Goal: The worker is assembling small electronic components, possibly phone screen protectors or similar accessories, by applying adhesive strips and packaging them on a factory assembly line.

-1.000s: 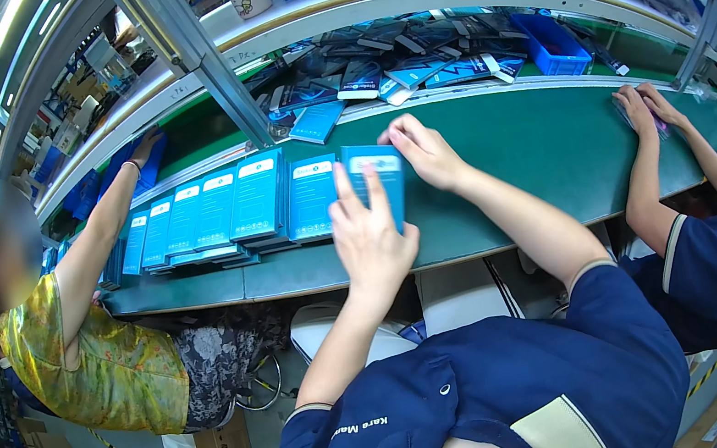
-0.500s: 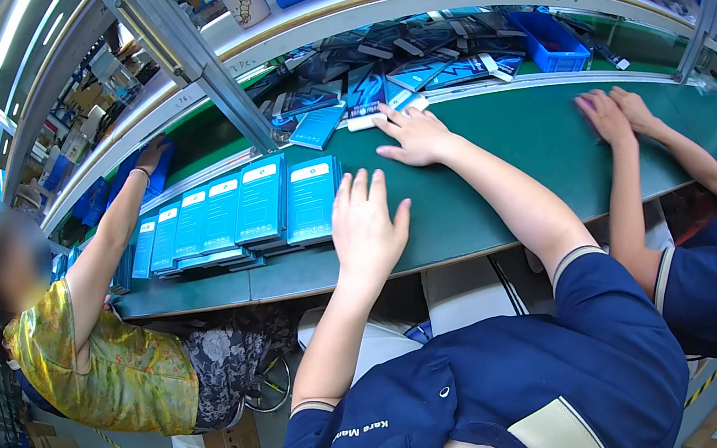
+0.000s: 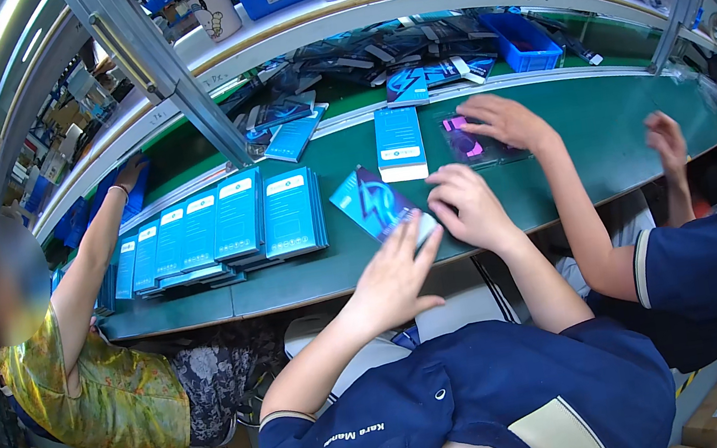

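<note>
A blue flat box with a lightning pattern lies slanted on the green tabletop, slightly blurred. My left hand rests its outstretched fingers over the box's near white end, with the thumb spread away. Beside that same end is my right hand, its fingers bent; whether they grip the box is unclear. Beyond the hands, a second blue box lies with its white end toward me. To the left stand stacks of blue boxes in a row.
A co-worker's hand at right reaches over a clear pack with pink pieces. At left another person's arm extends to a blue bin. Packages pile along the back beside a blue bin. A metal post rises at left.
My right hand has drawn back from the packages toward my left hand. Two blue boxes now lie nearer me. The co-worker's hand on the right has moved in over the pink pieces.
</note>
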The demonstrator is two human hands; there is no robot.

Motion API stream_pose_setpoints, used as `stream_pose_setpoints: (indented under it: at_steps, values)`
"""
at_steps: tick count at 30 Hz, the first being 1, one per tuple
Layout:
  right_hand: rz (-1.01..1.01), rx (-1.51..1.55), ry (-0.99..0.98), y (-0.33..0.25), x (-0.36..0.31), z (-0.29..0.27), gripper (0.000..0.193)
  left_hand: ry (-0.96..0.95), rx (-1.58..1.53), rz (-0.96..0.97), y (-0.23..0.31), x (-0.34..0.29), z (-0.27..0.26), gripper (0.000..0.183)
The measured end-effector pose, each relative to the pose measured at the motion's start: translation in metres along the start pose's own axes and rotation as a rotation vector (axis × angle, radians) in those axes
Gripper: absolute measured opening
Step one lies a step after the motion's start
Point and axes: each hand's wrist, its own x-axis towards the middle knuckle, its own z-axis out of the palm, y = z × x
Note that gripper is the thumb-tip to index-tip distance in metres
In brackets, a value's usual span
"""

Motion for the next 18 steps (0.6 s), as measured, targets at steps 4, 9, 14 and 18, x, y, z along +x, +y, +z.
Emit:
stream_pose_setpoints:
  at_steps: [4, 9, 14, 18]
  values:
    - [0.191, -0.321, 0.089, 0.016, 0.007, -0.004, 0.048, 0.026, 0.065, 0.092, -0.005, 0.003, -0.008, 0.088]
    - [0.212, -0.351, -0.064, 0.005, -0.003, -0.019, 0.055, -0.008, 0.074, 0.202, -0.005, 0.002, -0.017, 0.052]
    - [0.270, -0.490, 0.002, 0.005, -0.021, -0.024, 0.044, 0.133, -0.193, 0.066, -0.023, 0.037, -0.052, 0.037]
    - [0.342, -0.390, 0.075, 0.017, -0.025, -0.022, 0.040, 0.096, -0.027, -0.111, -0.050, 0.038, -0.015, 0.050]
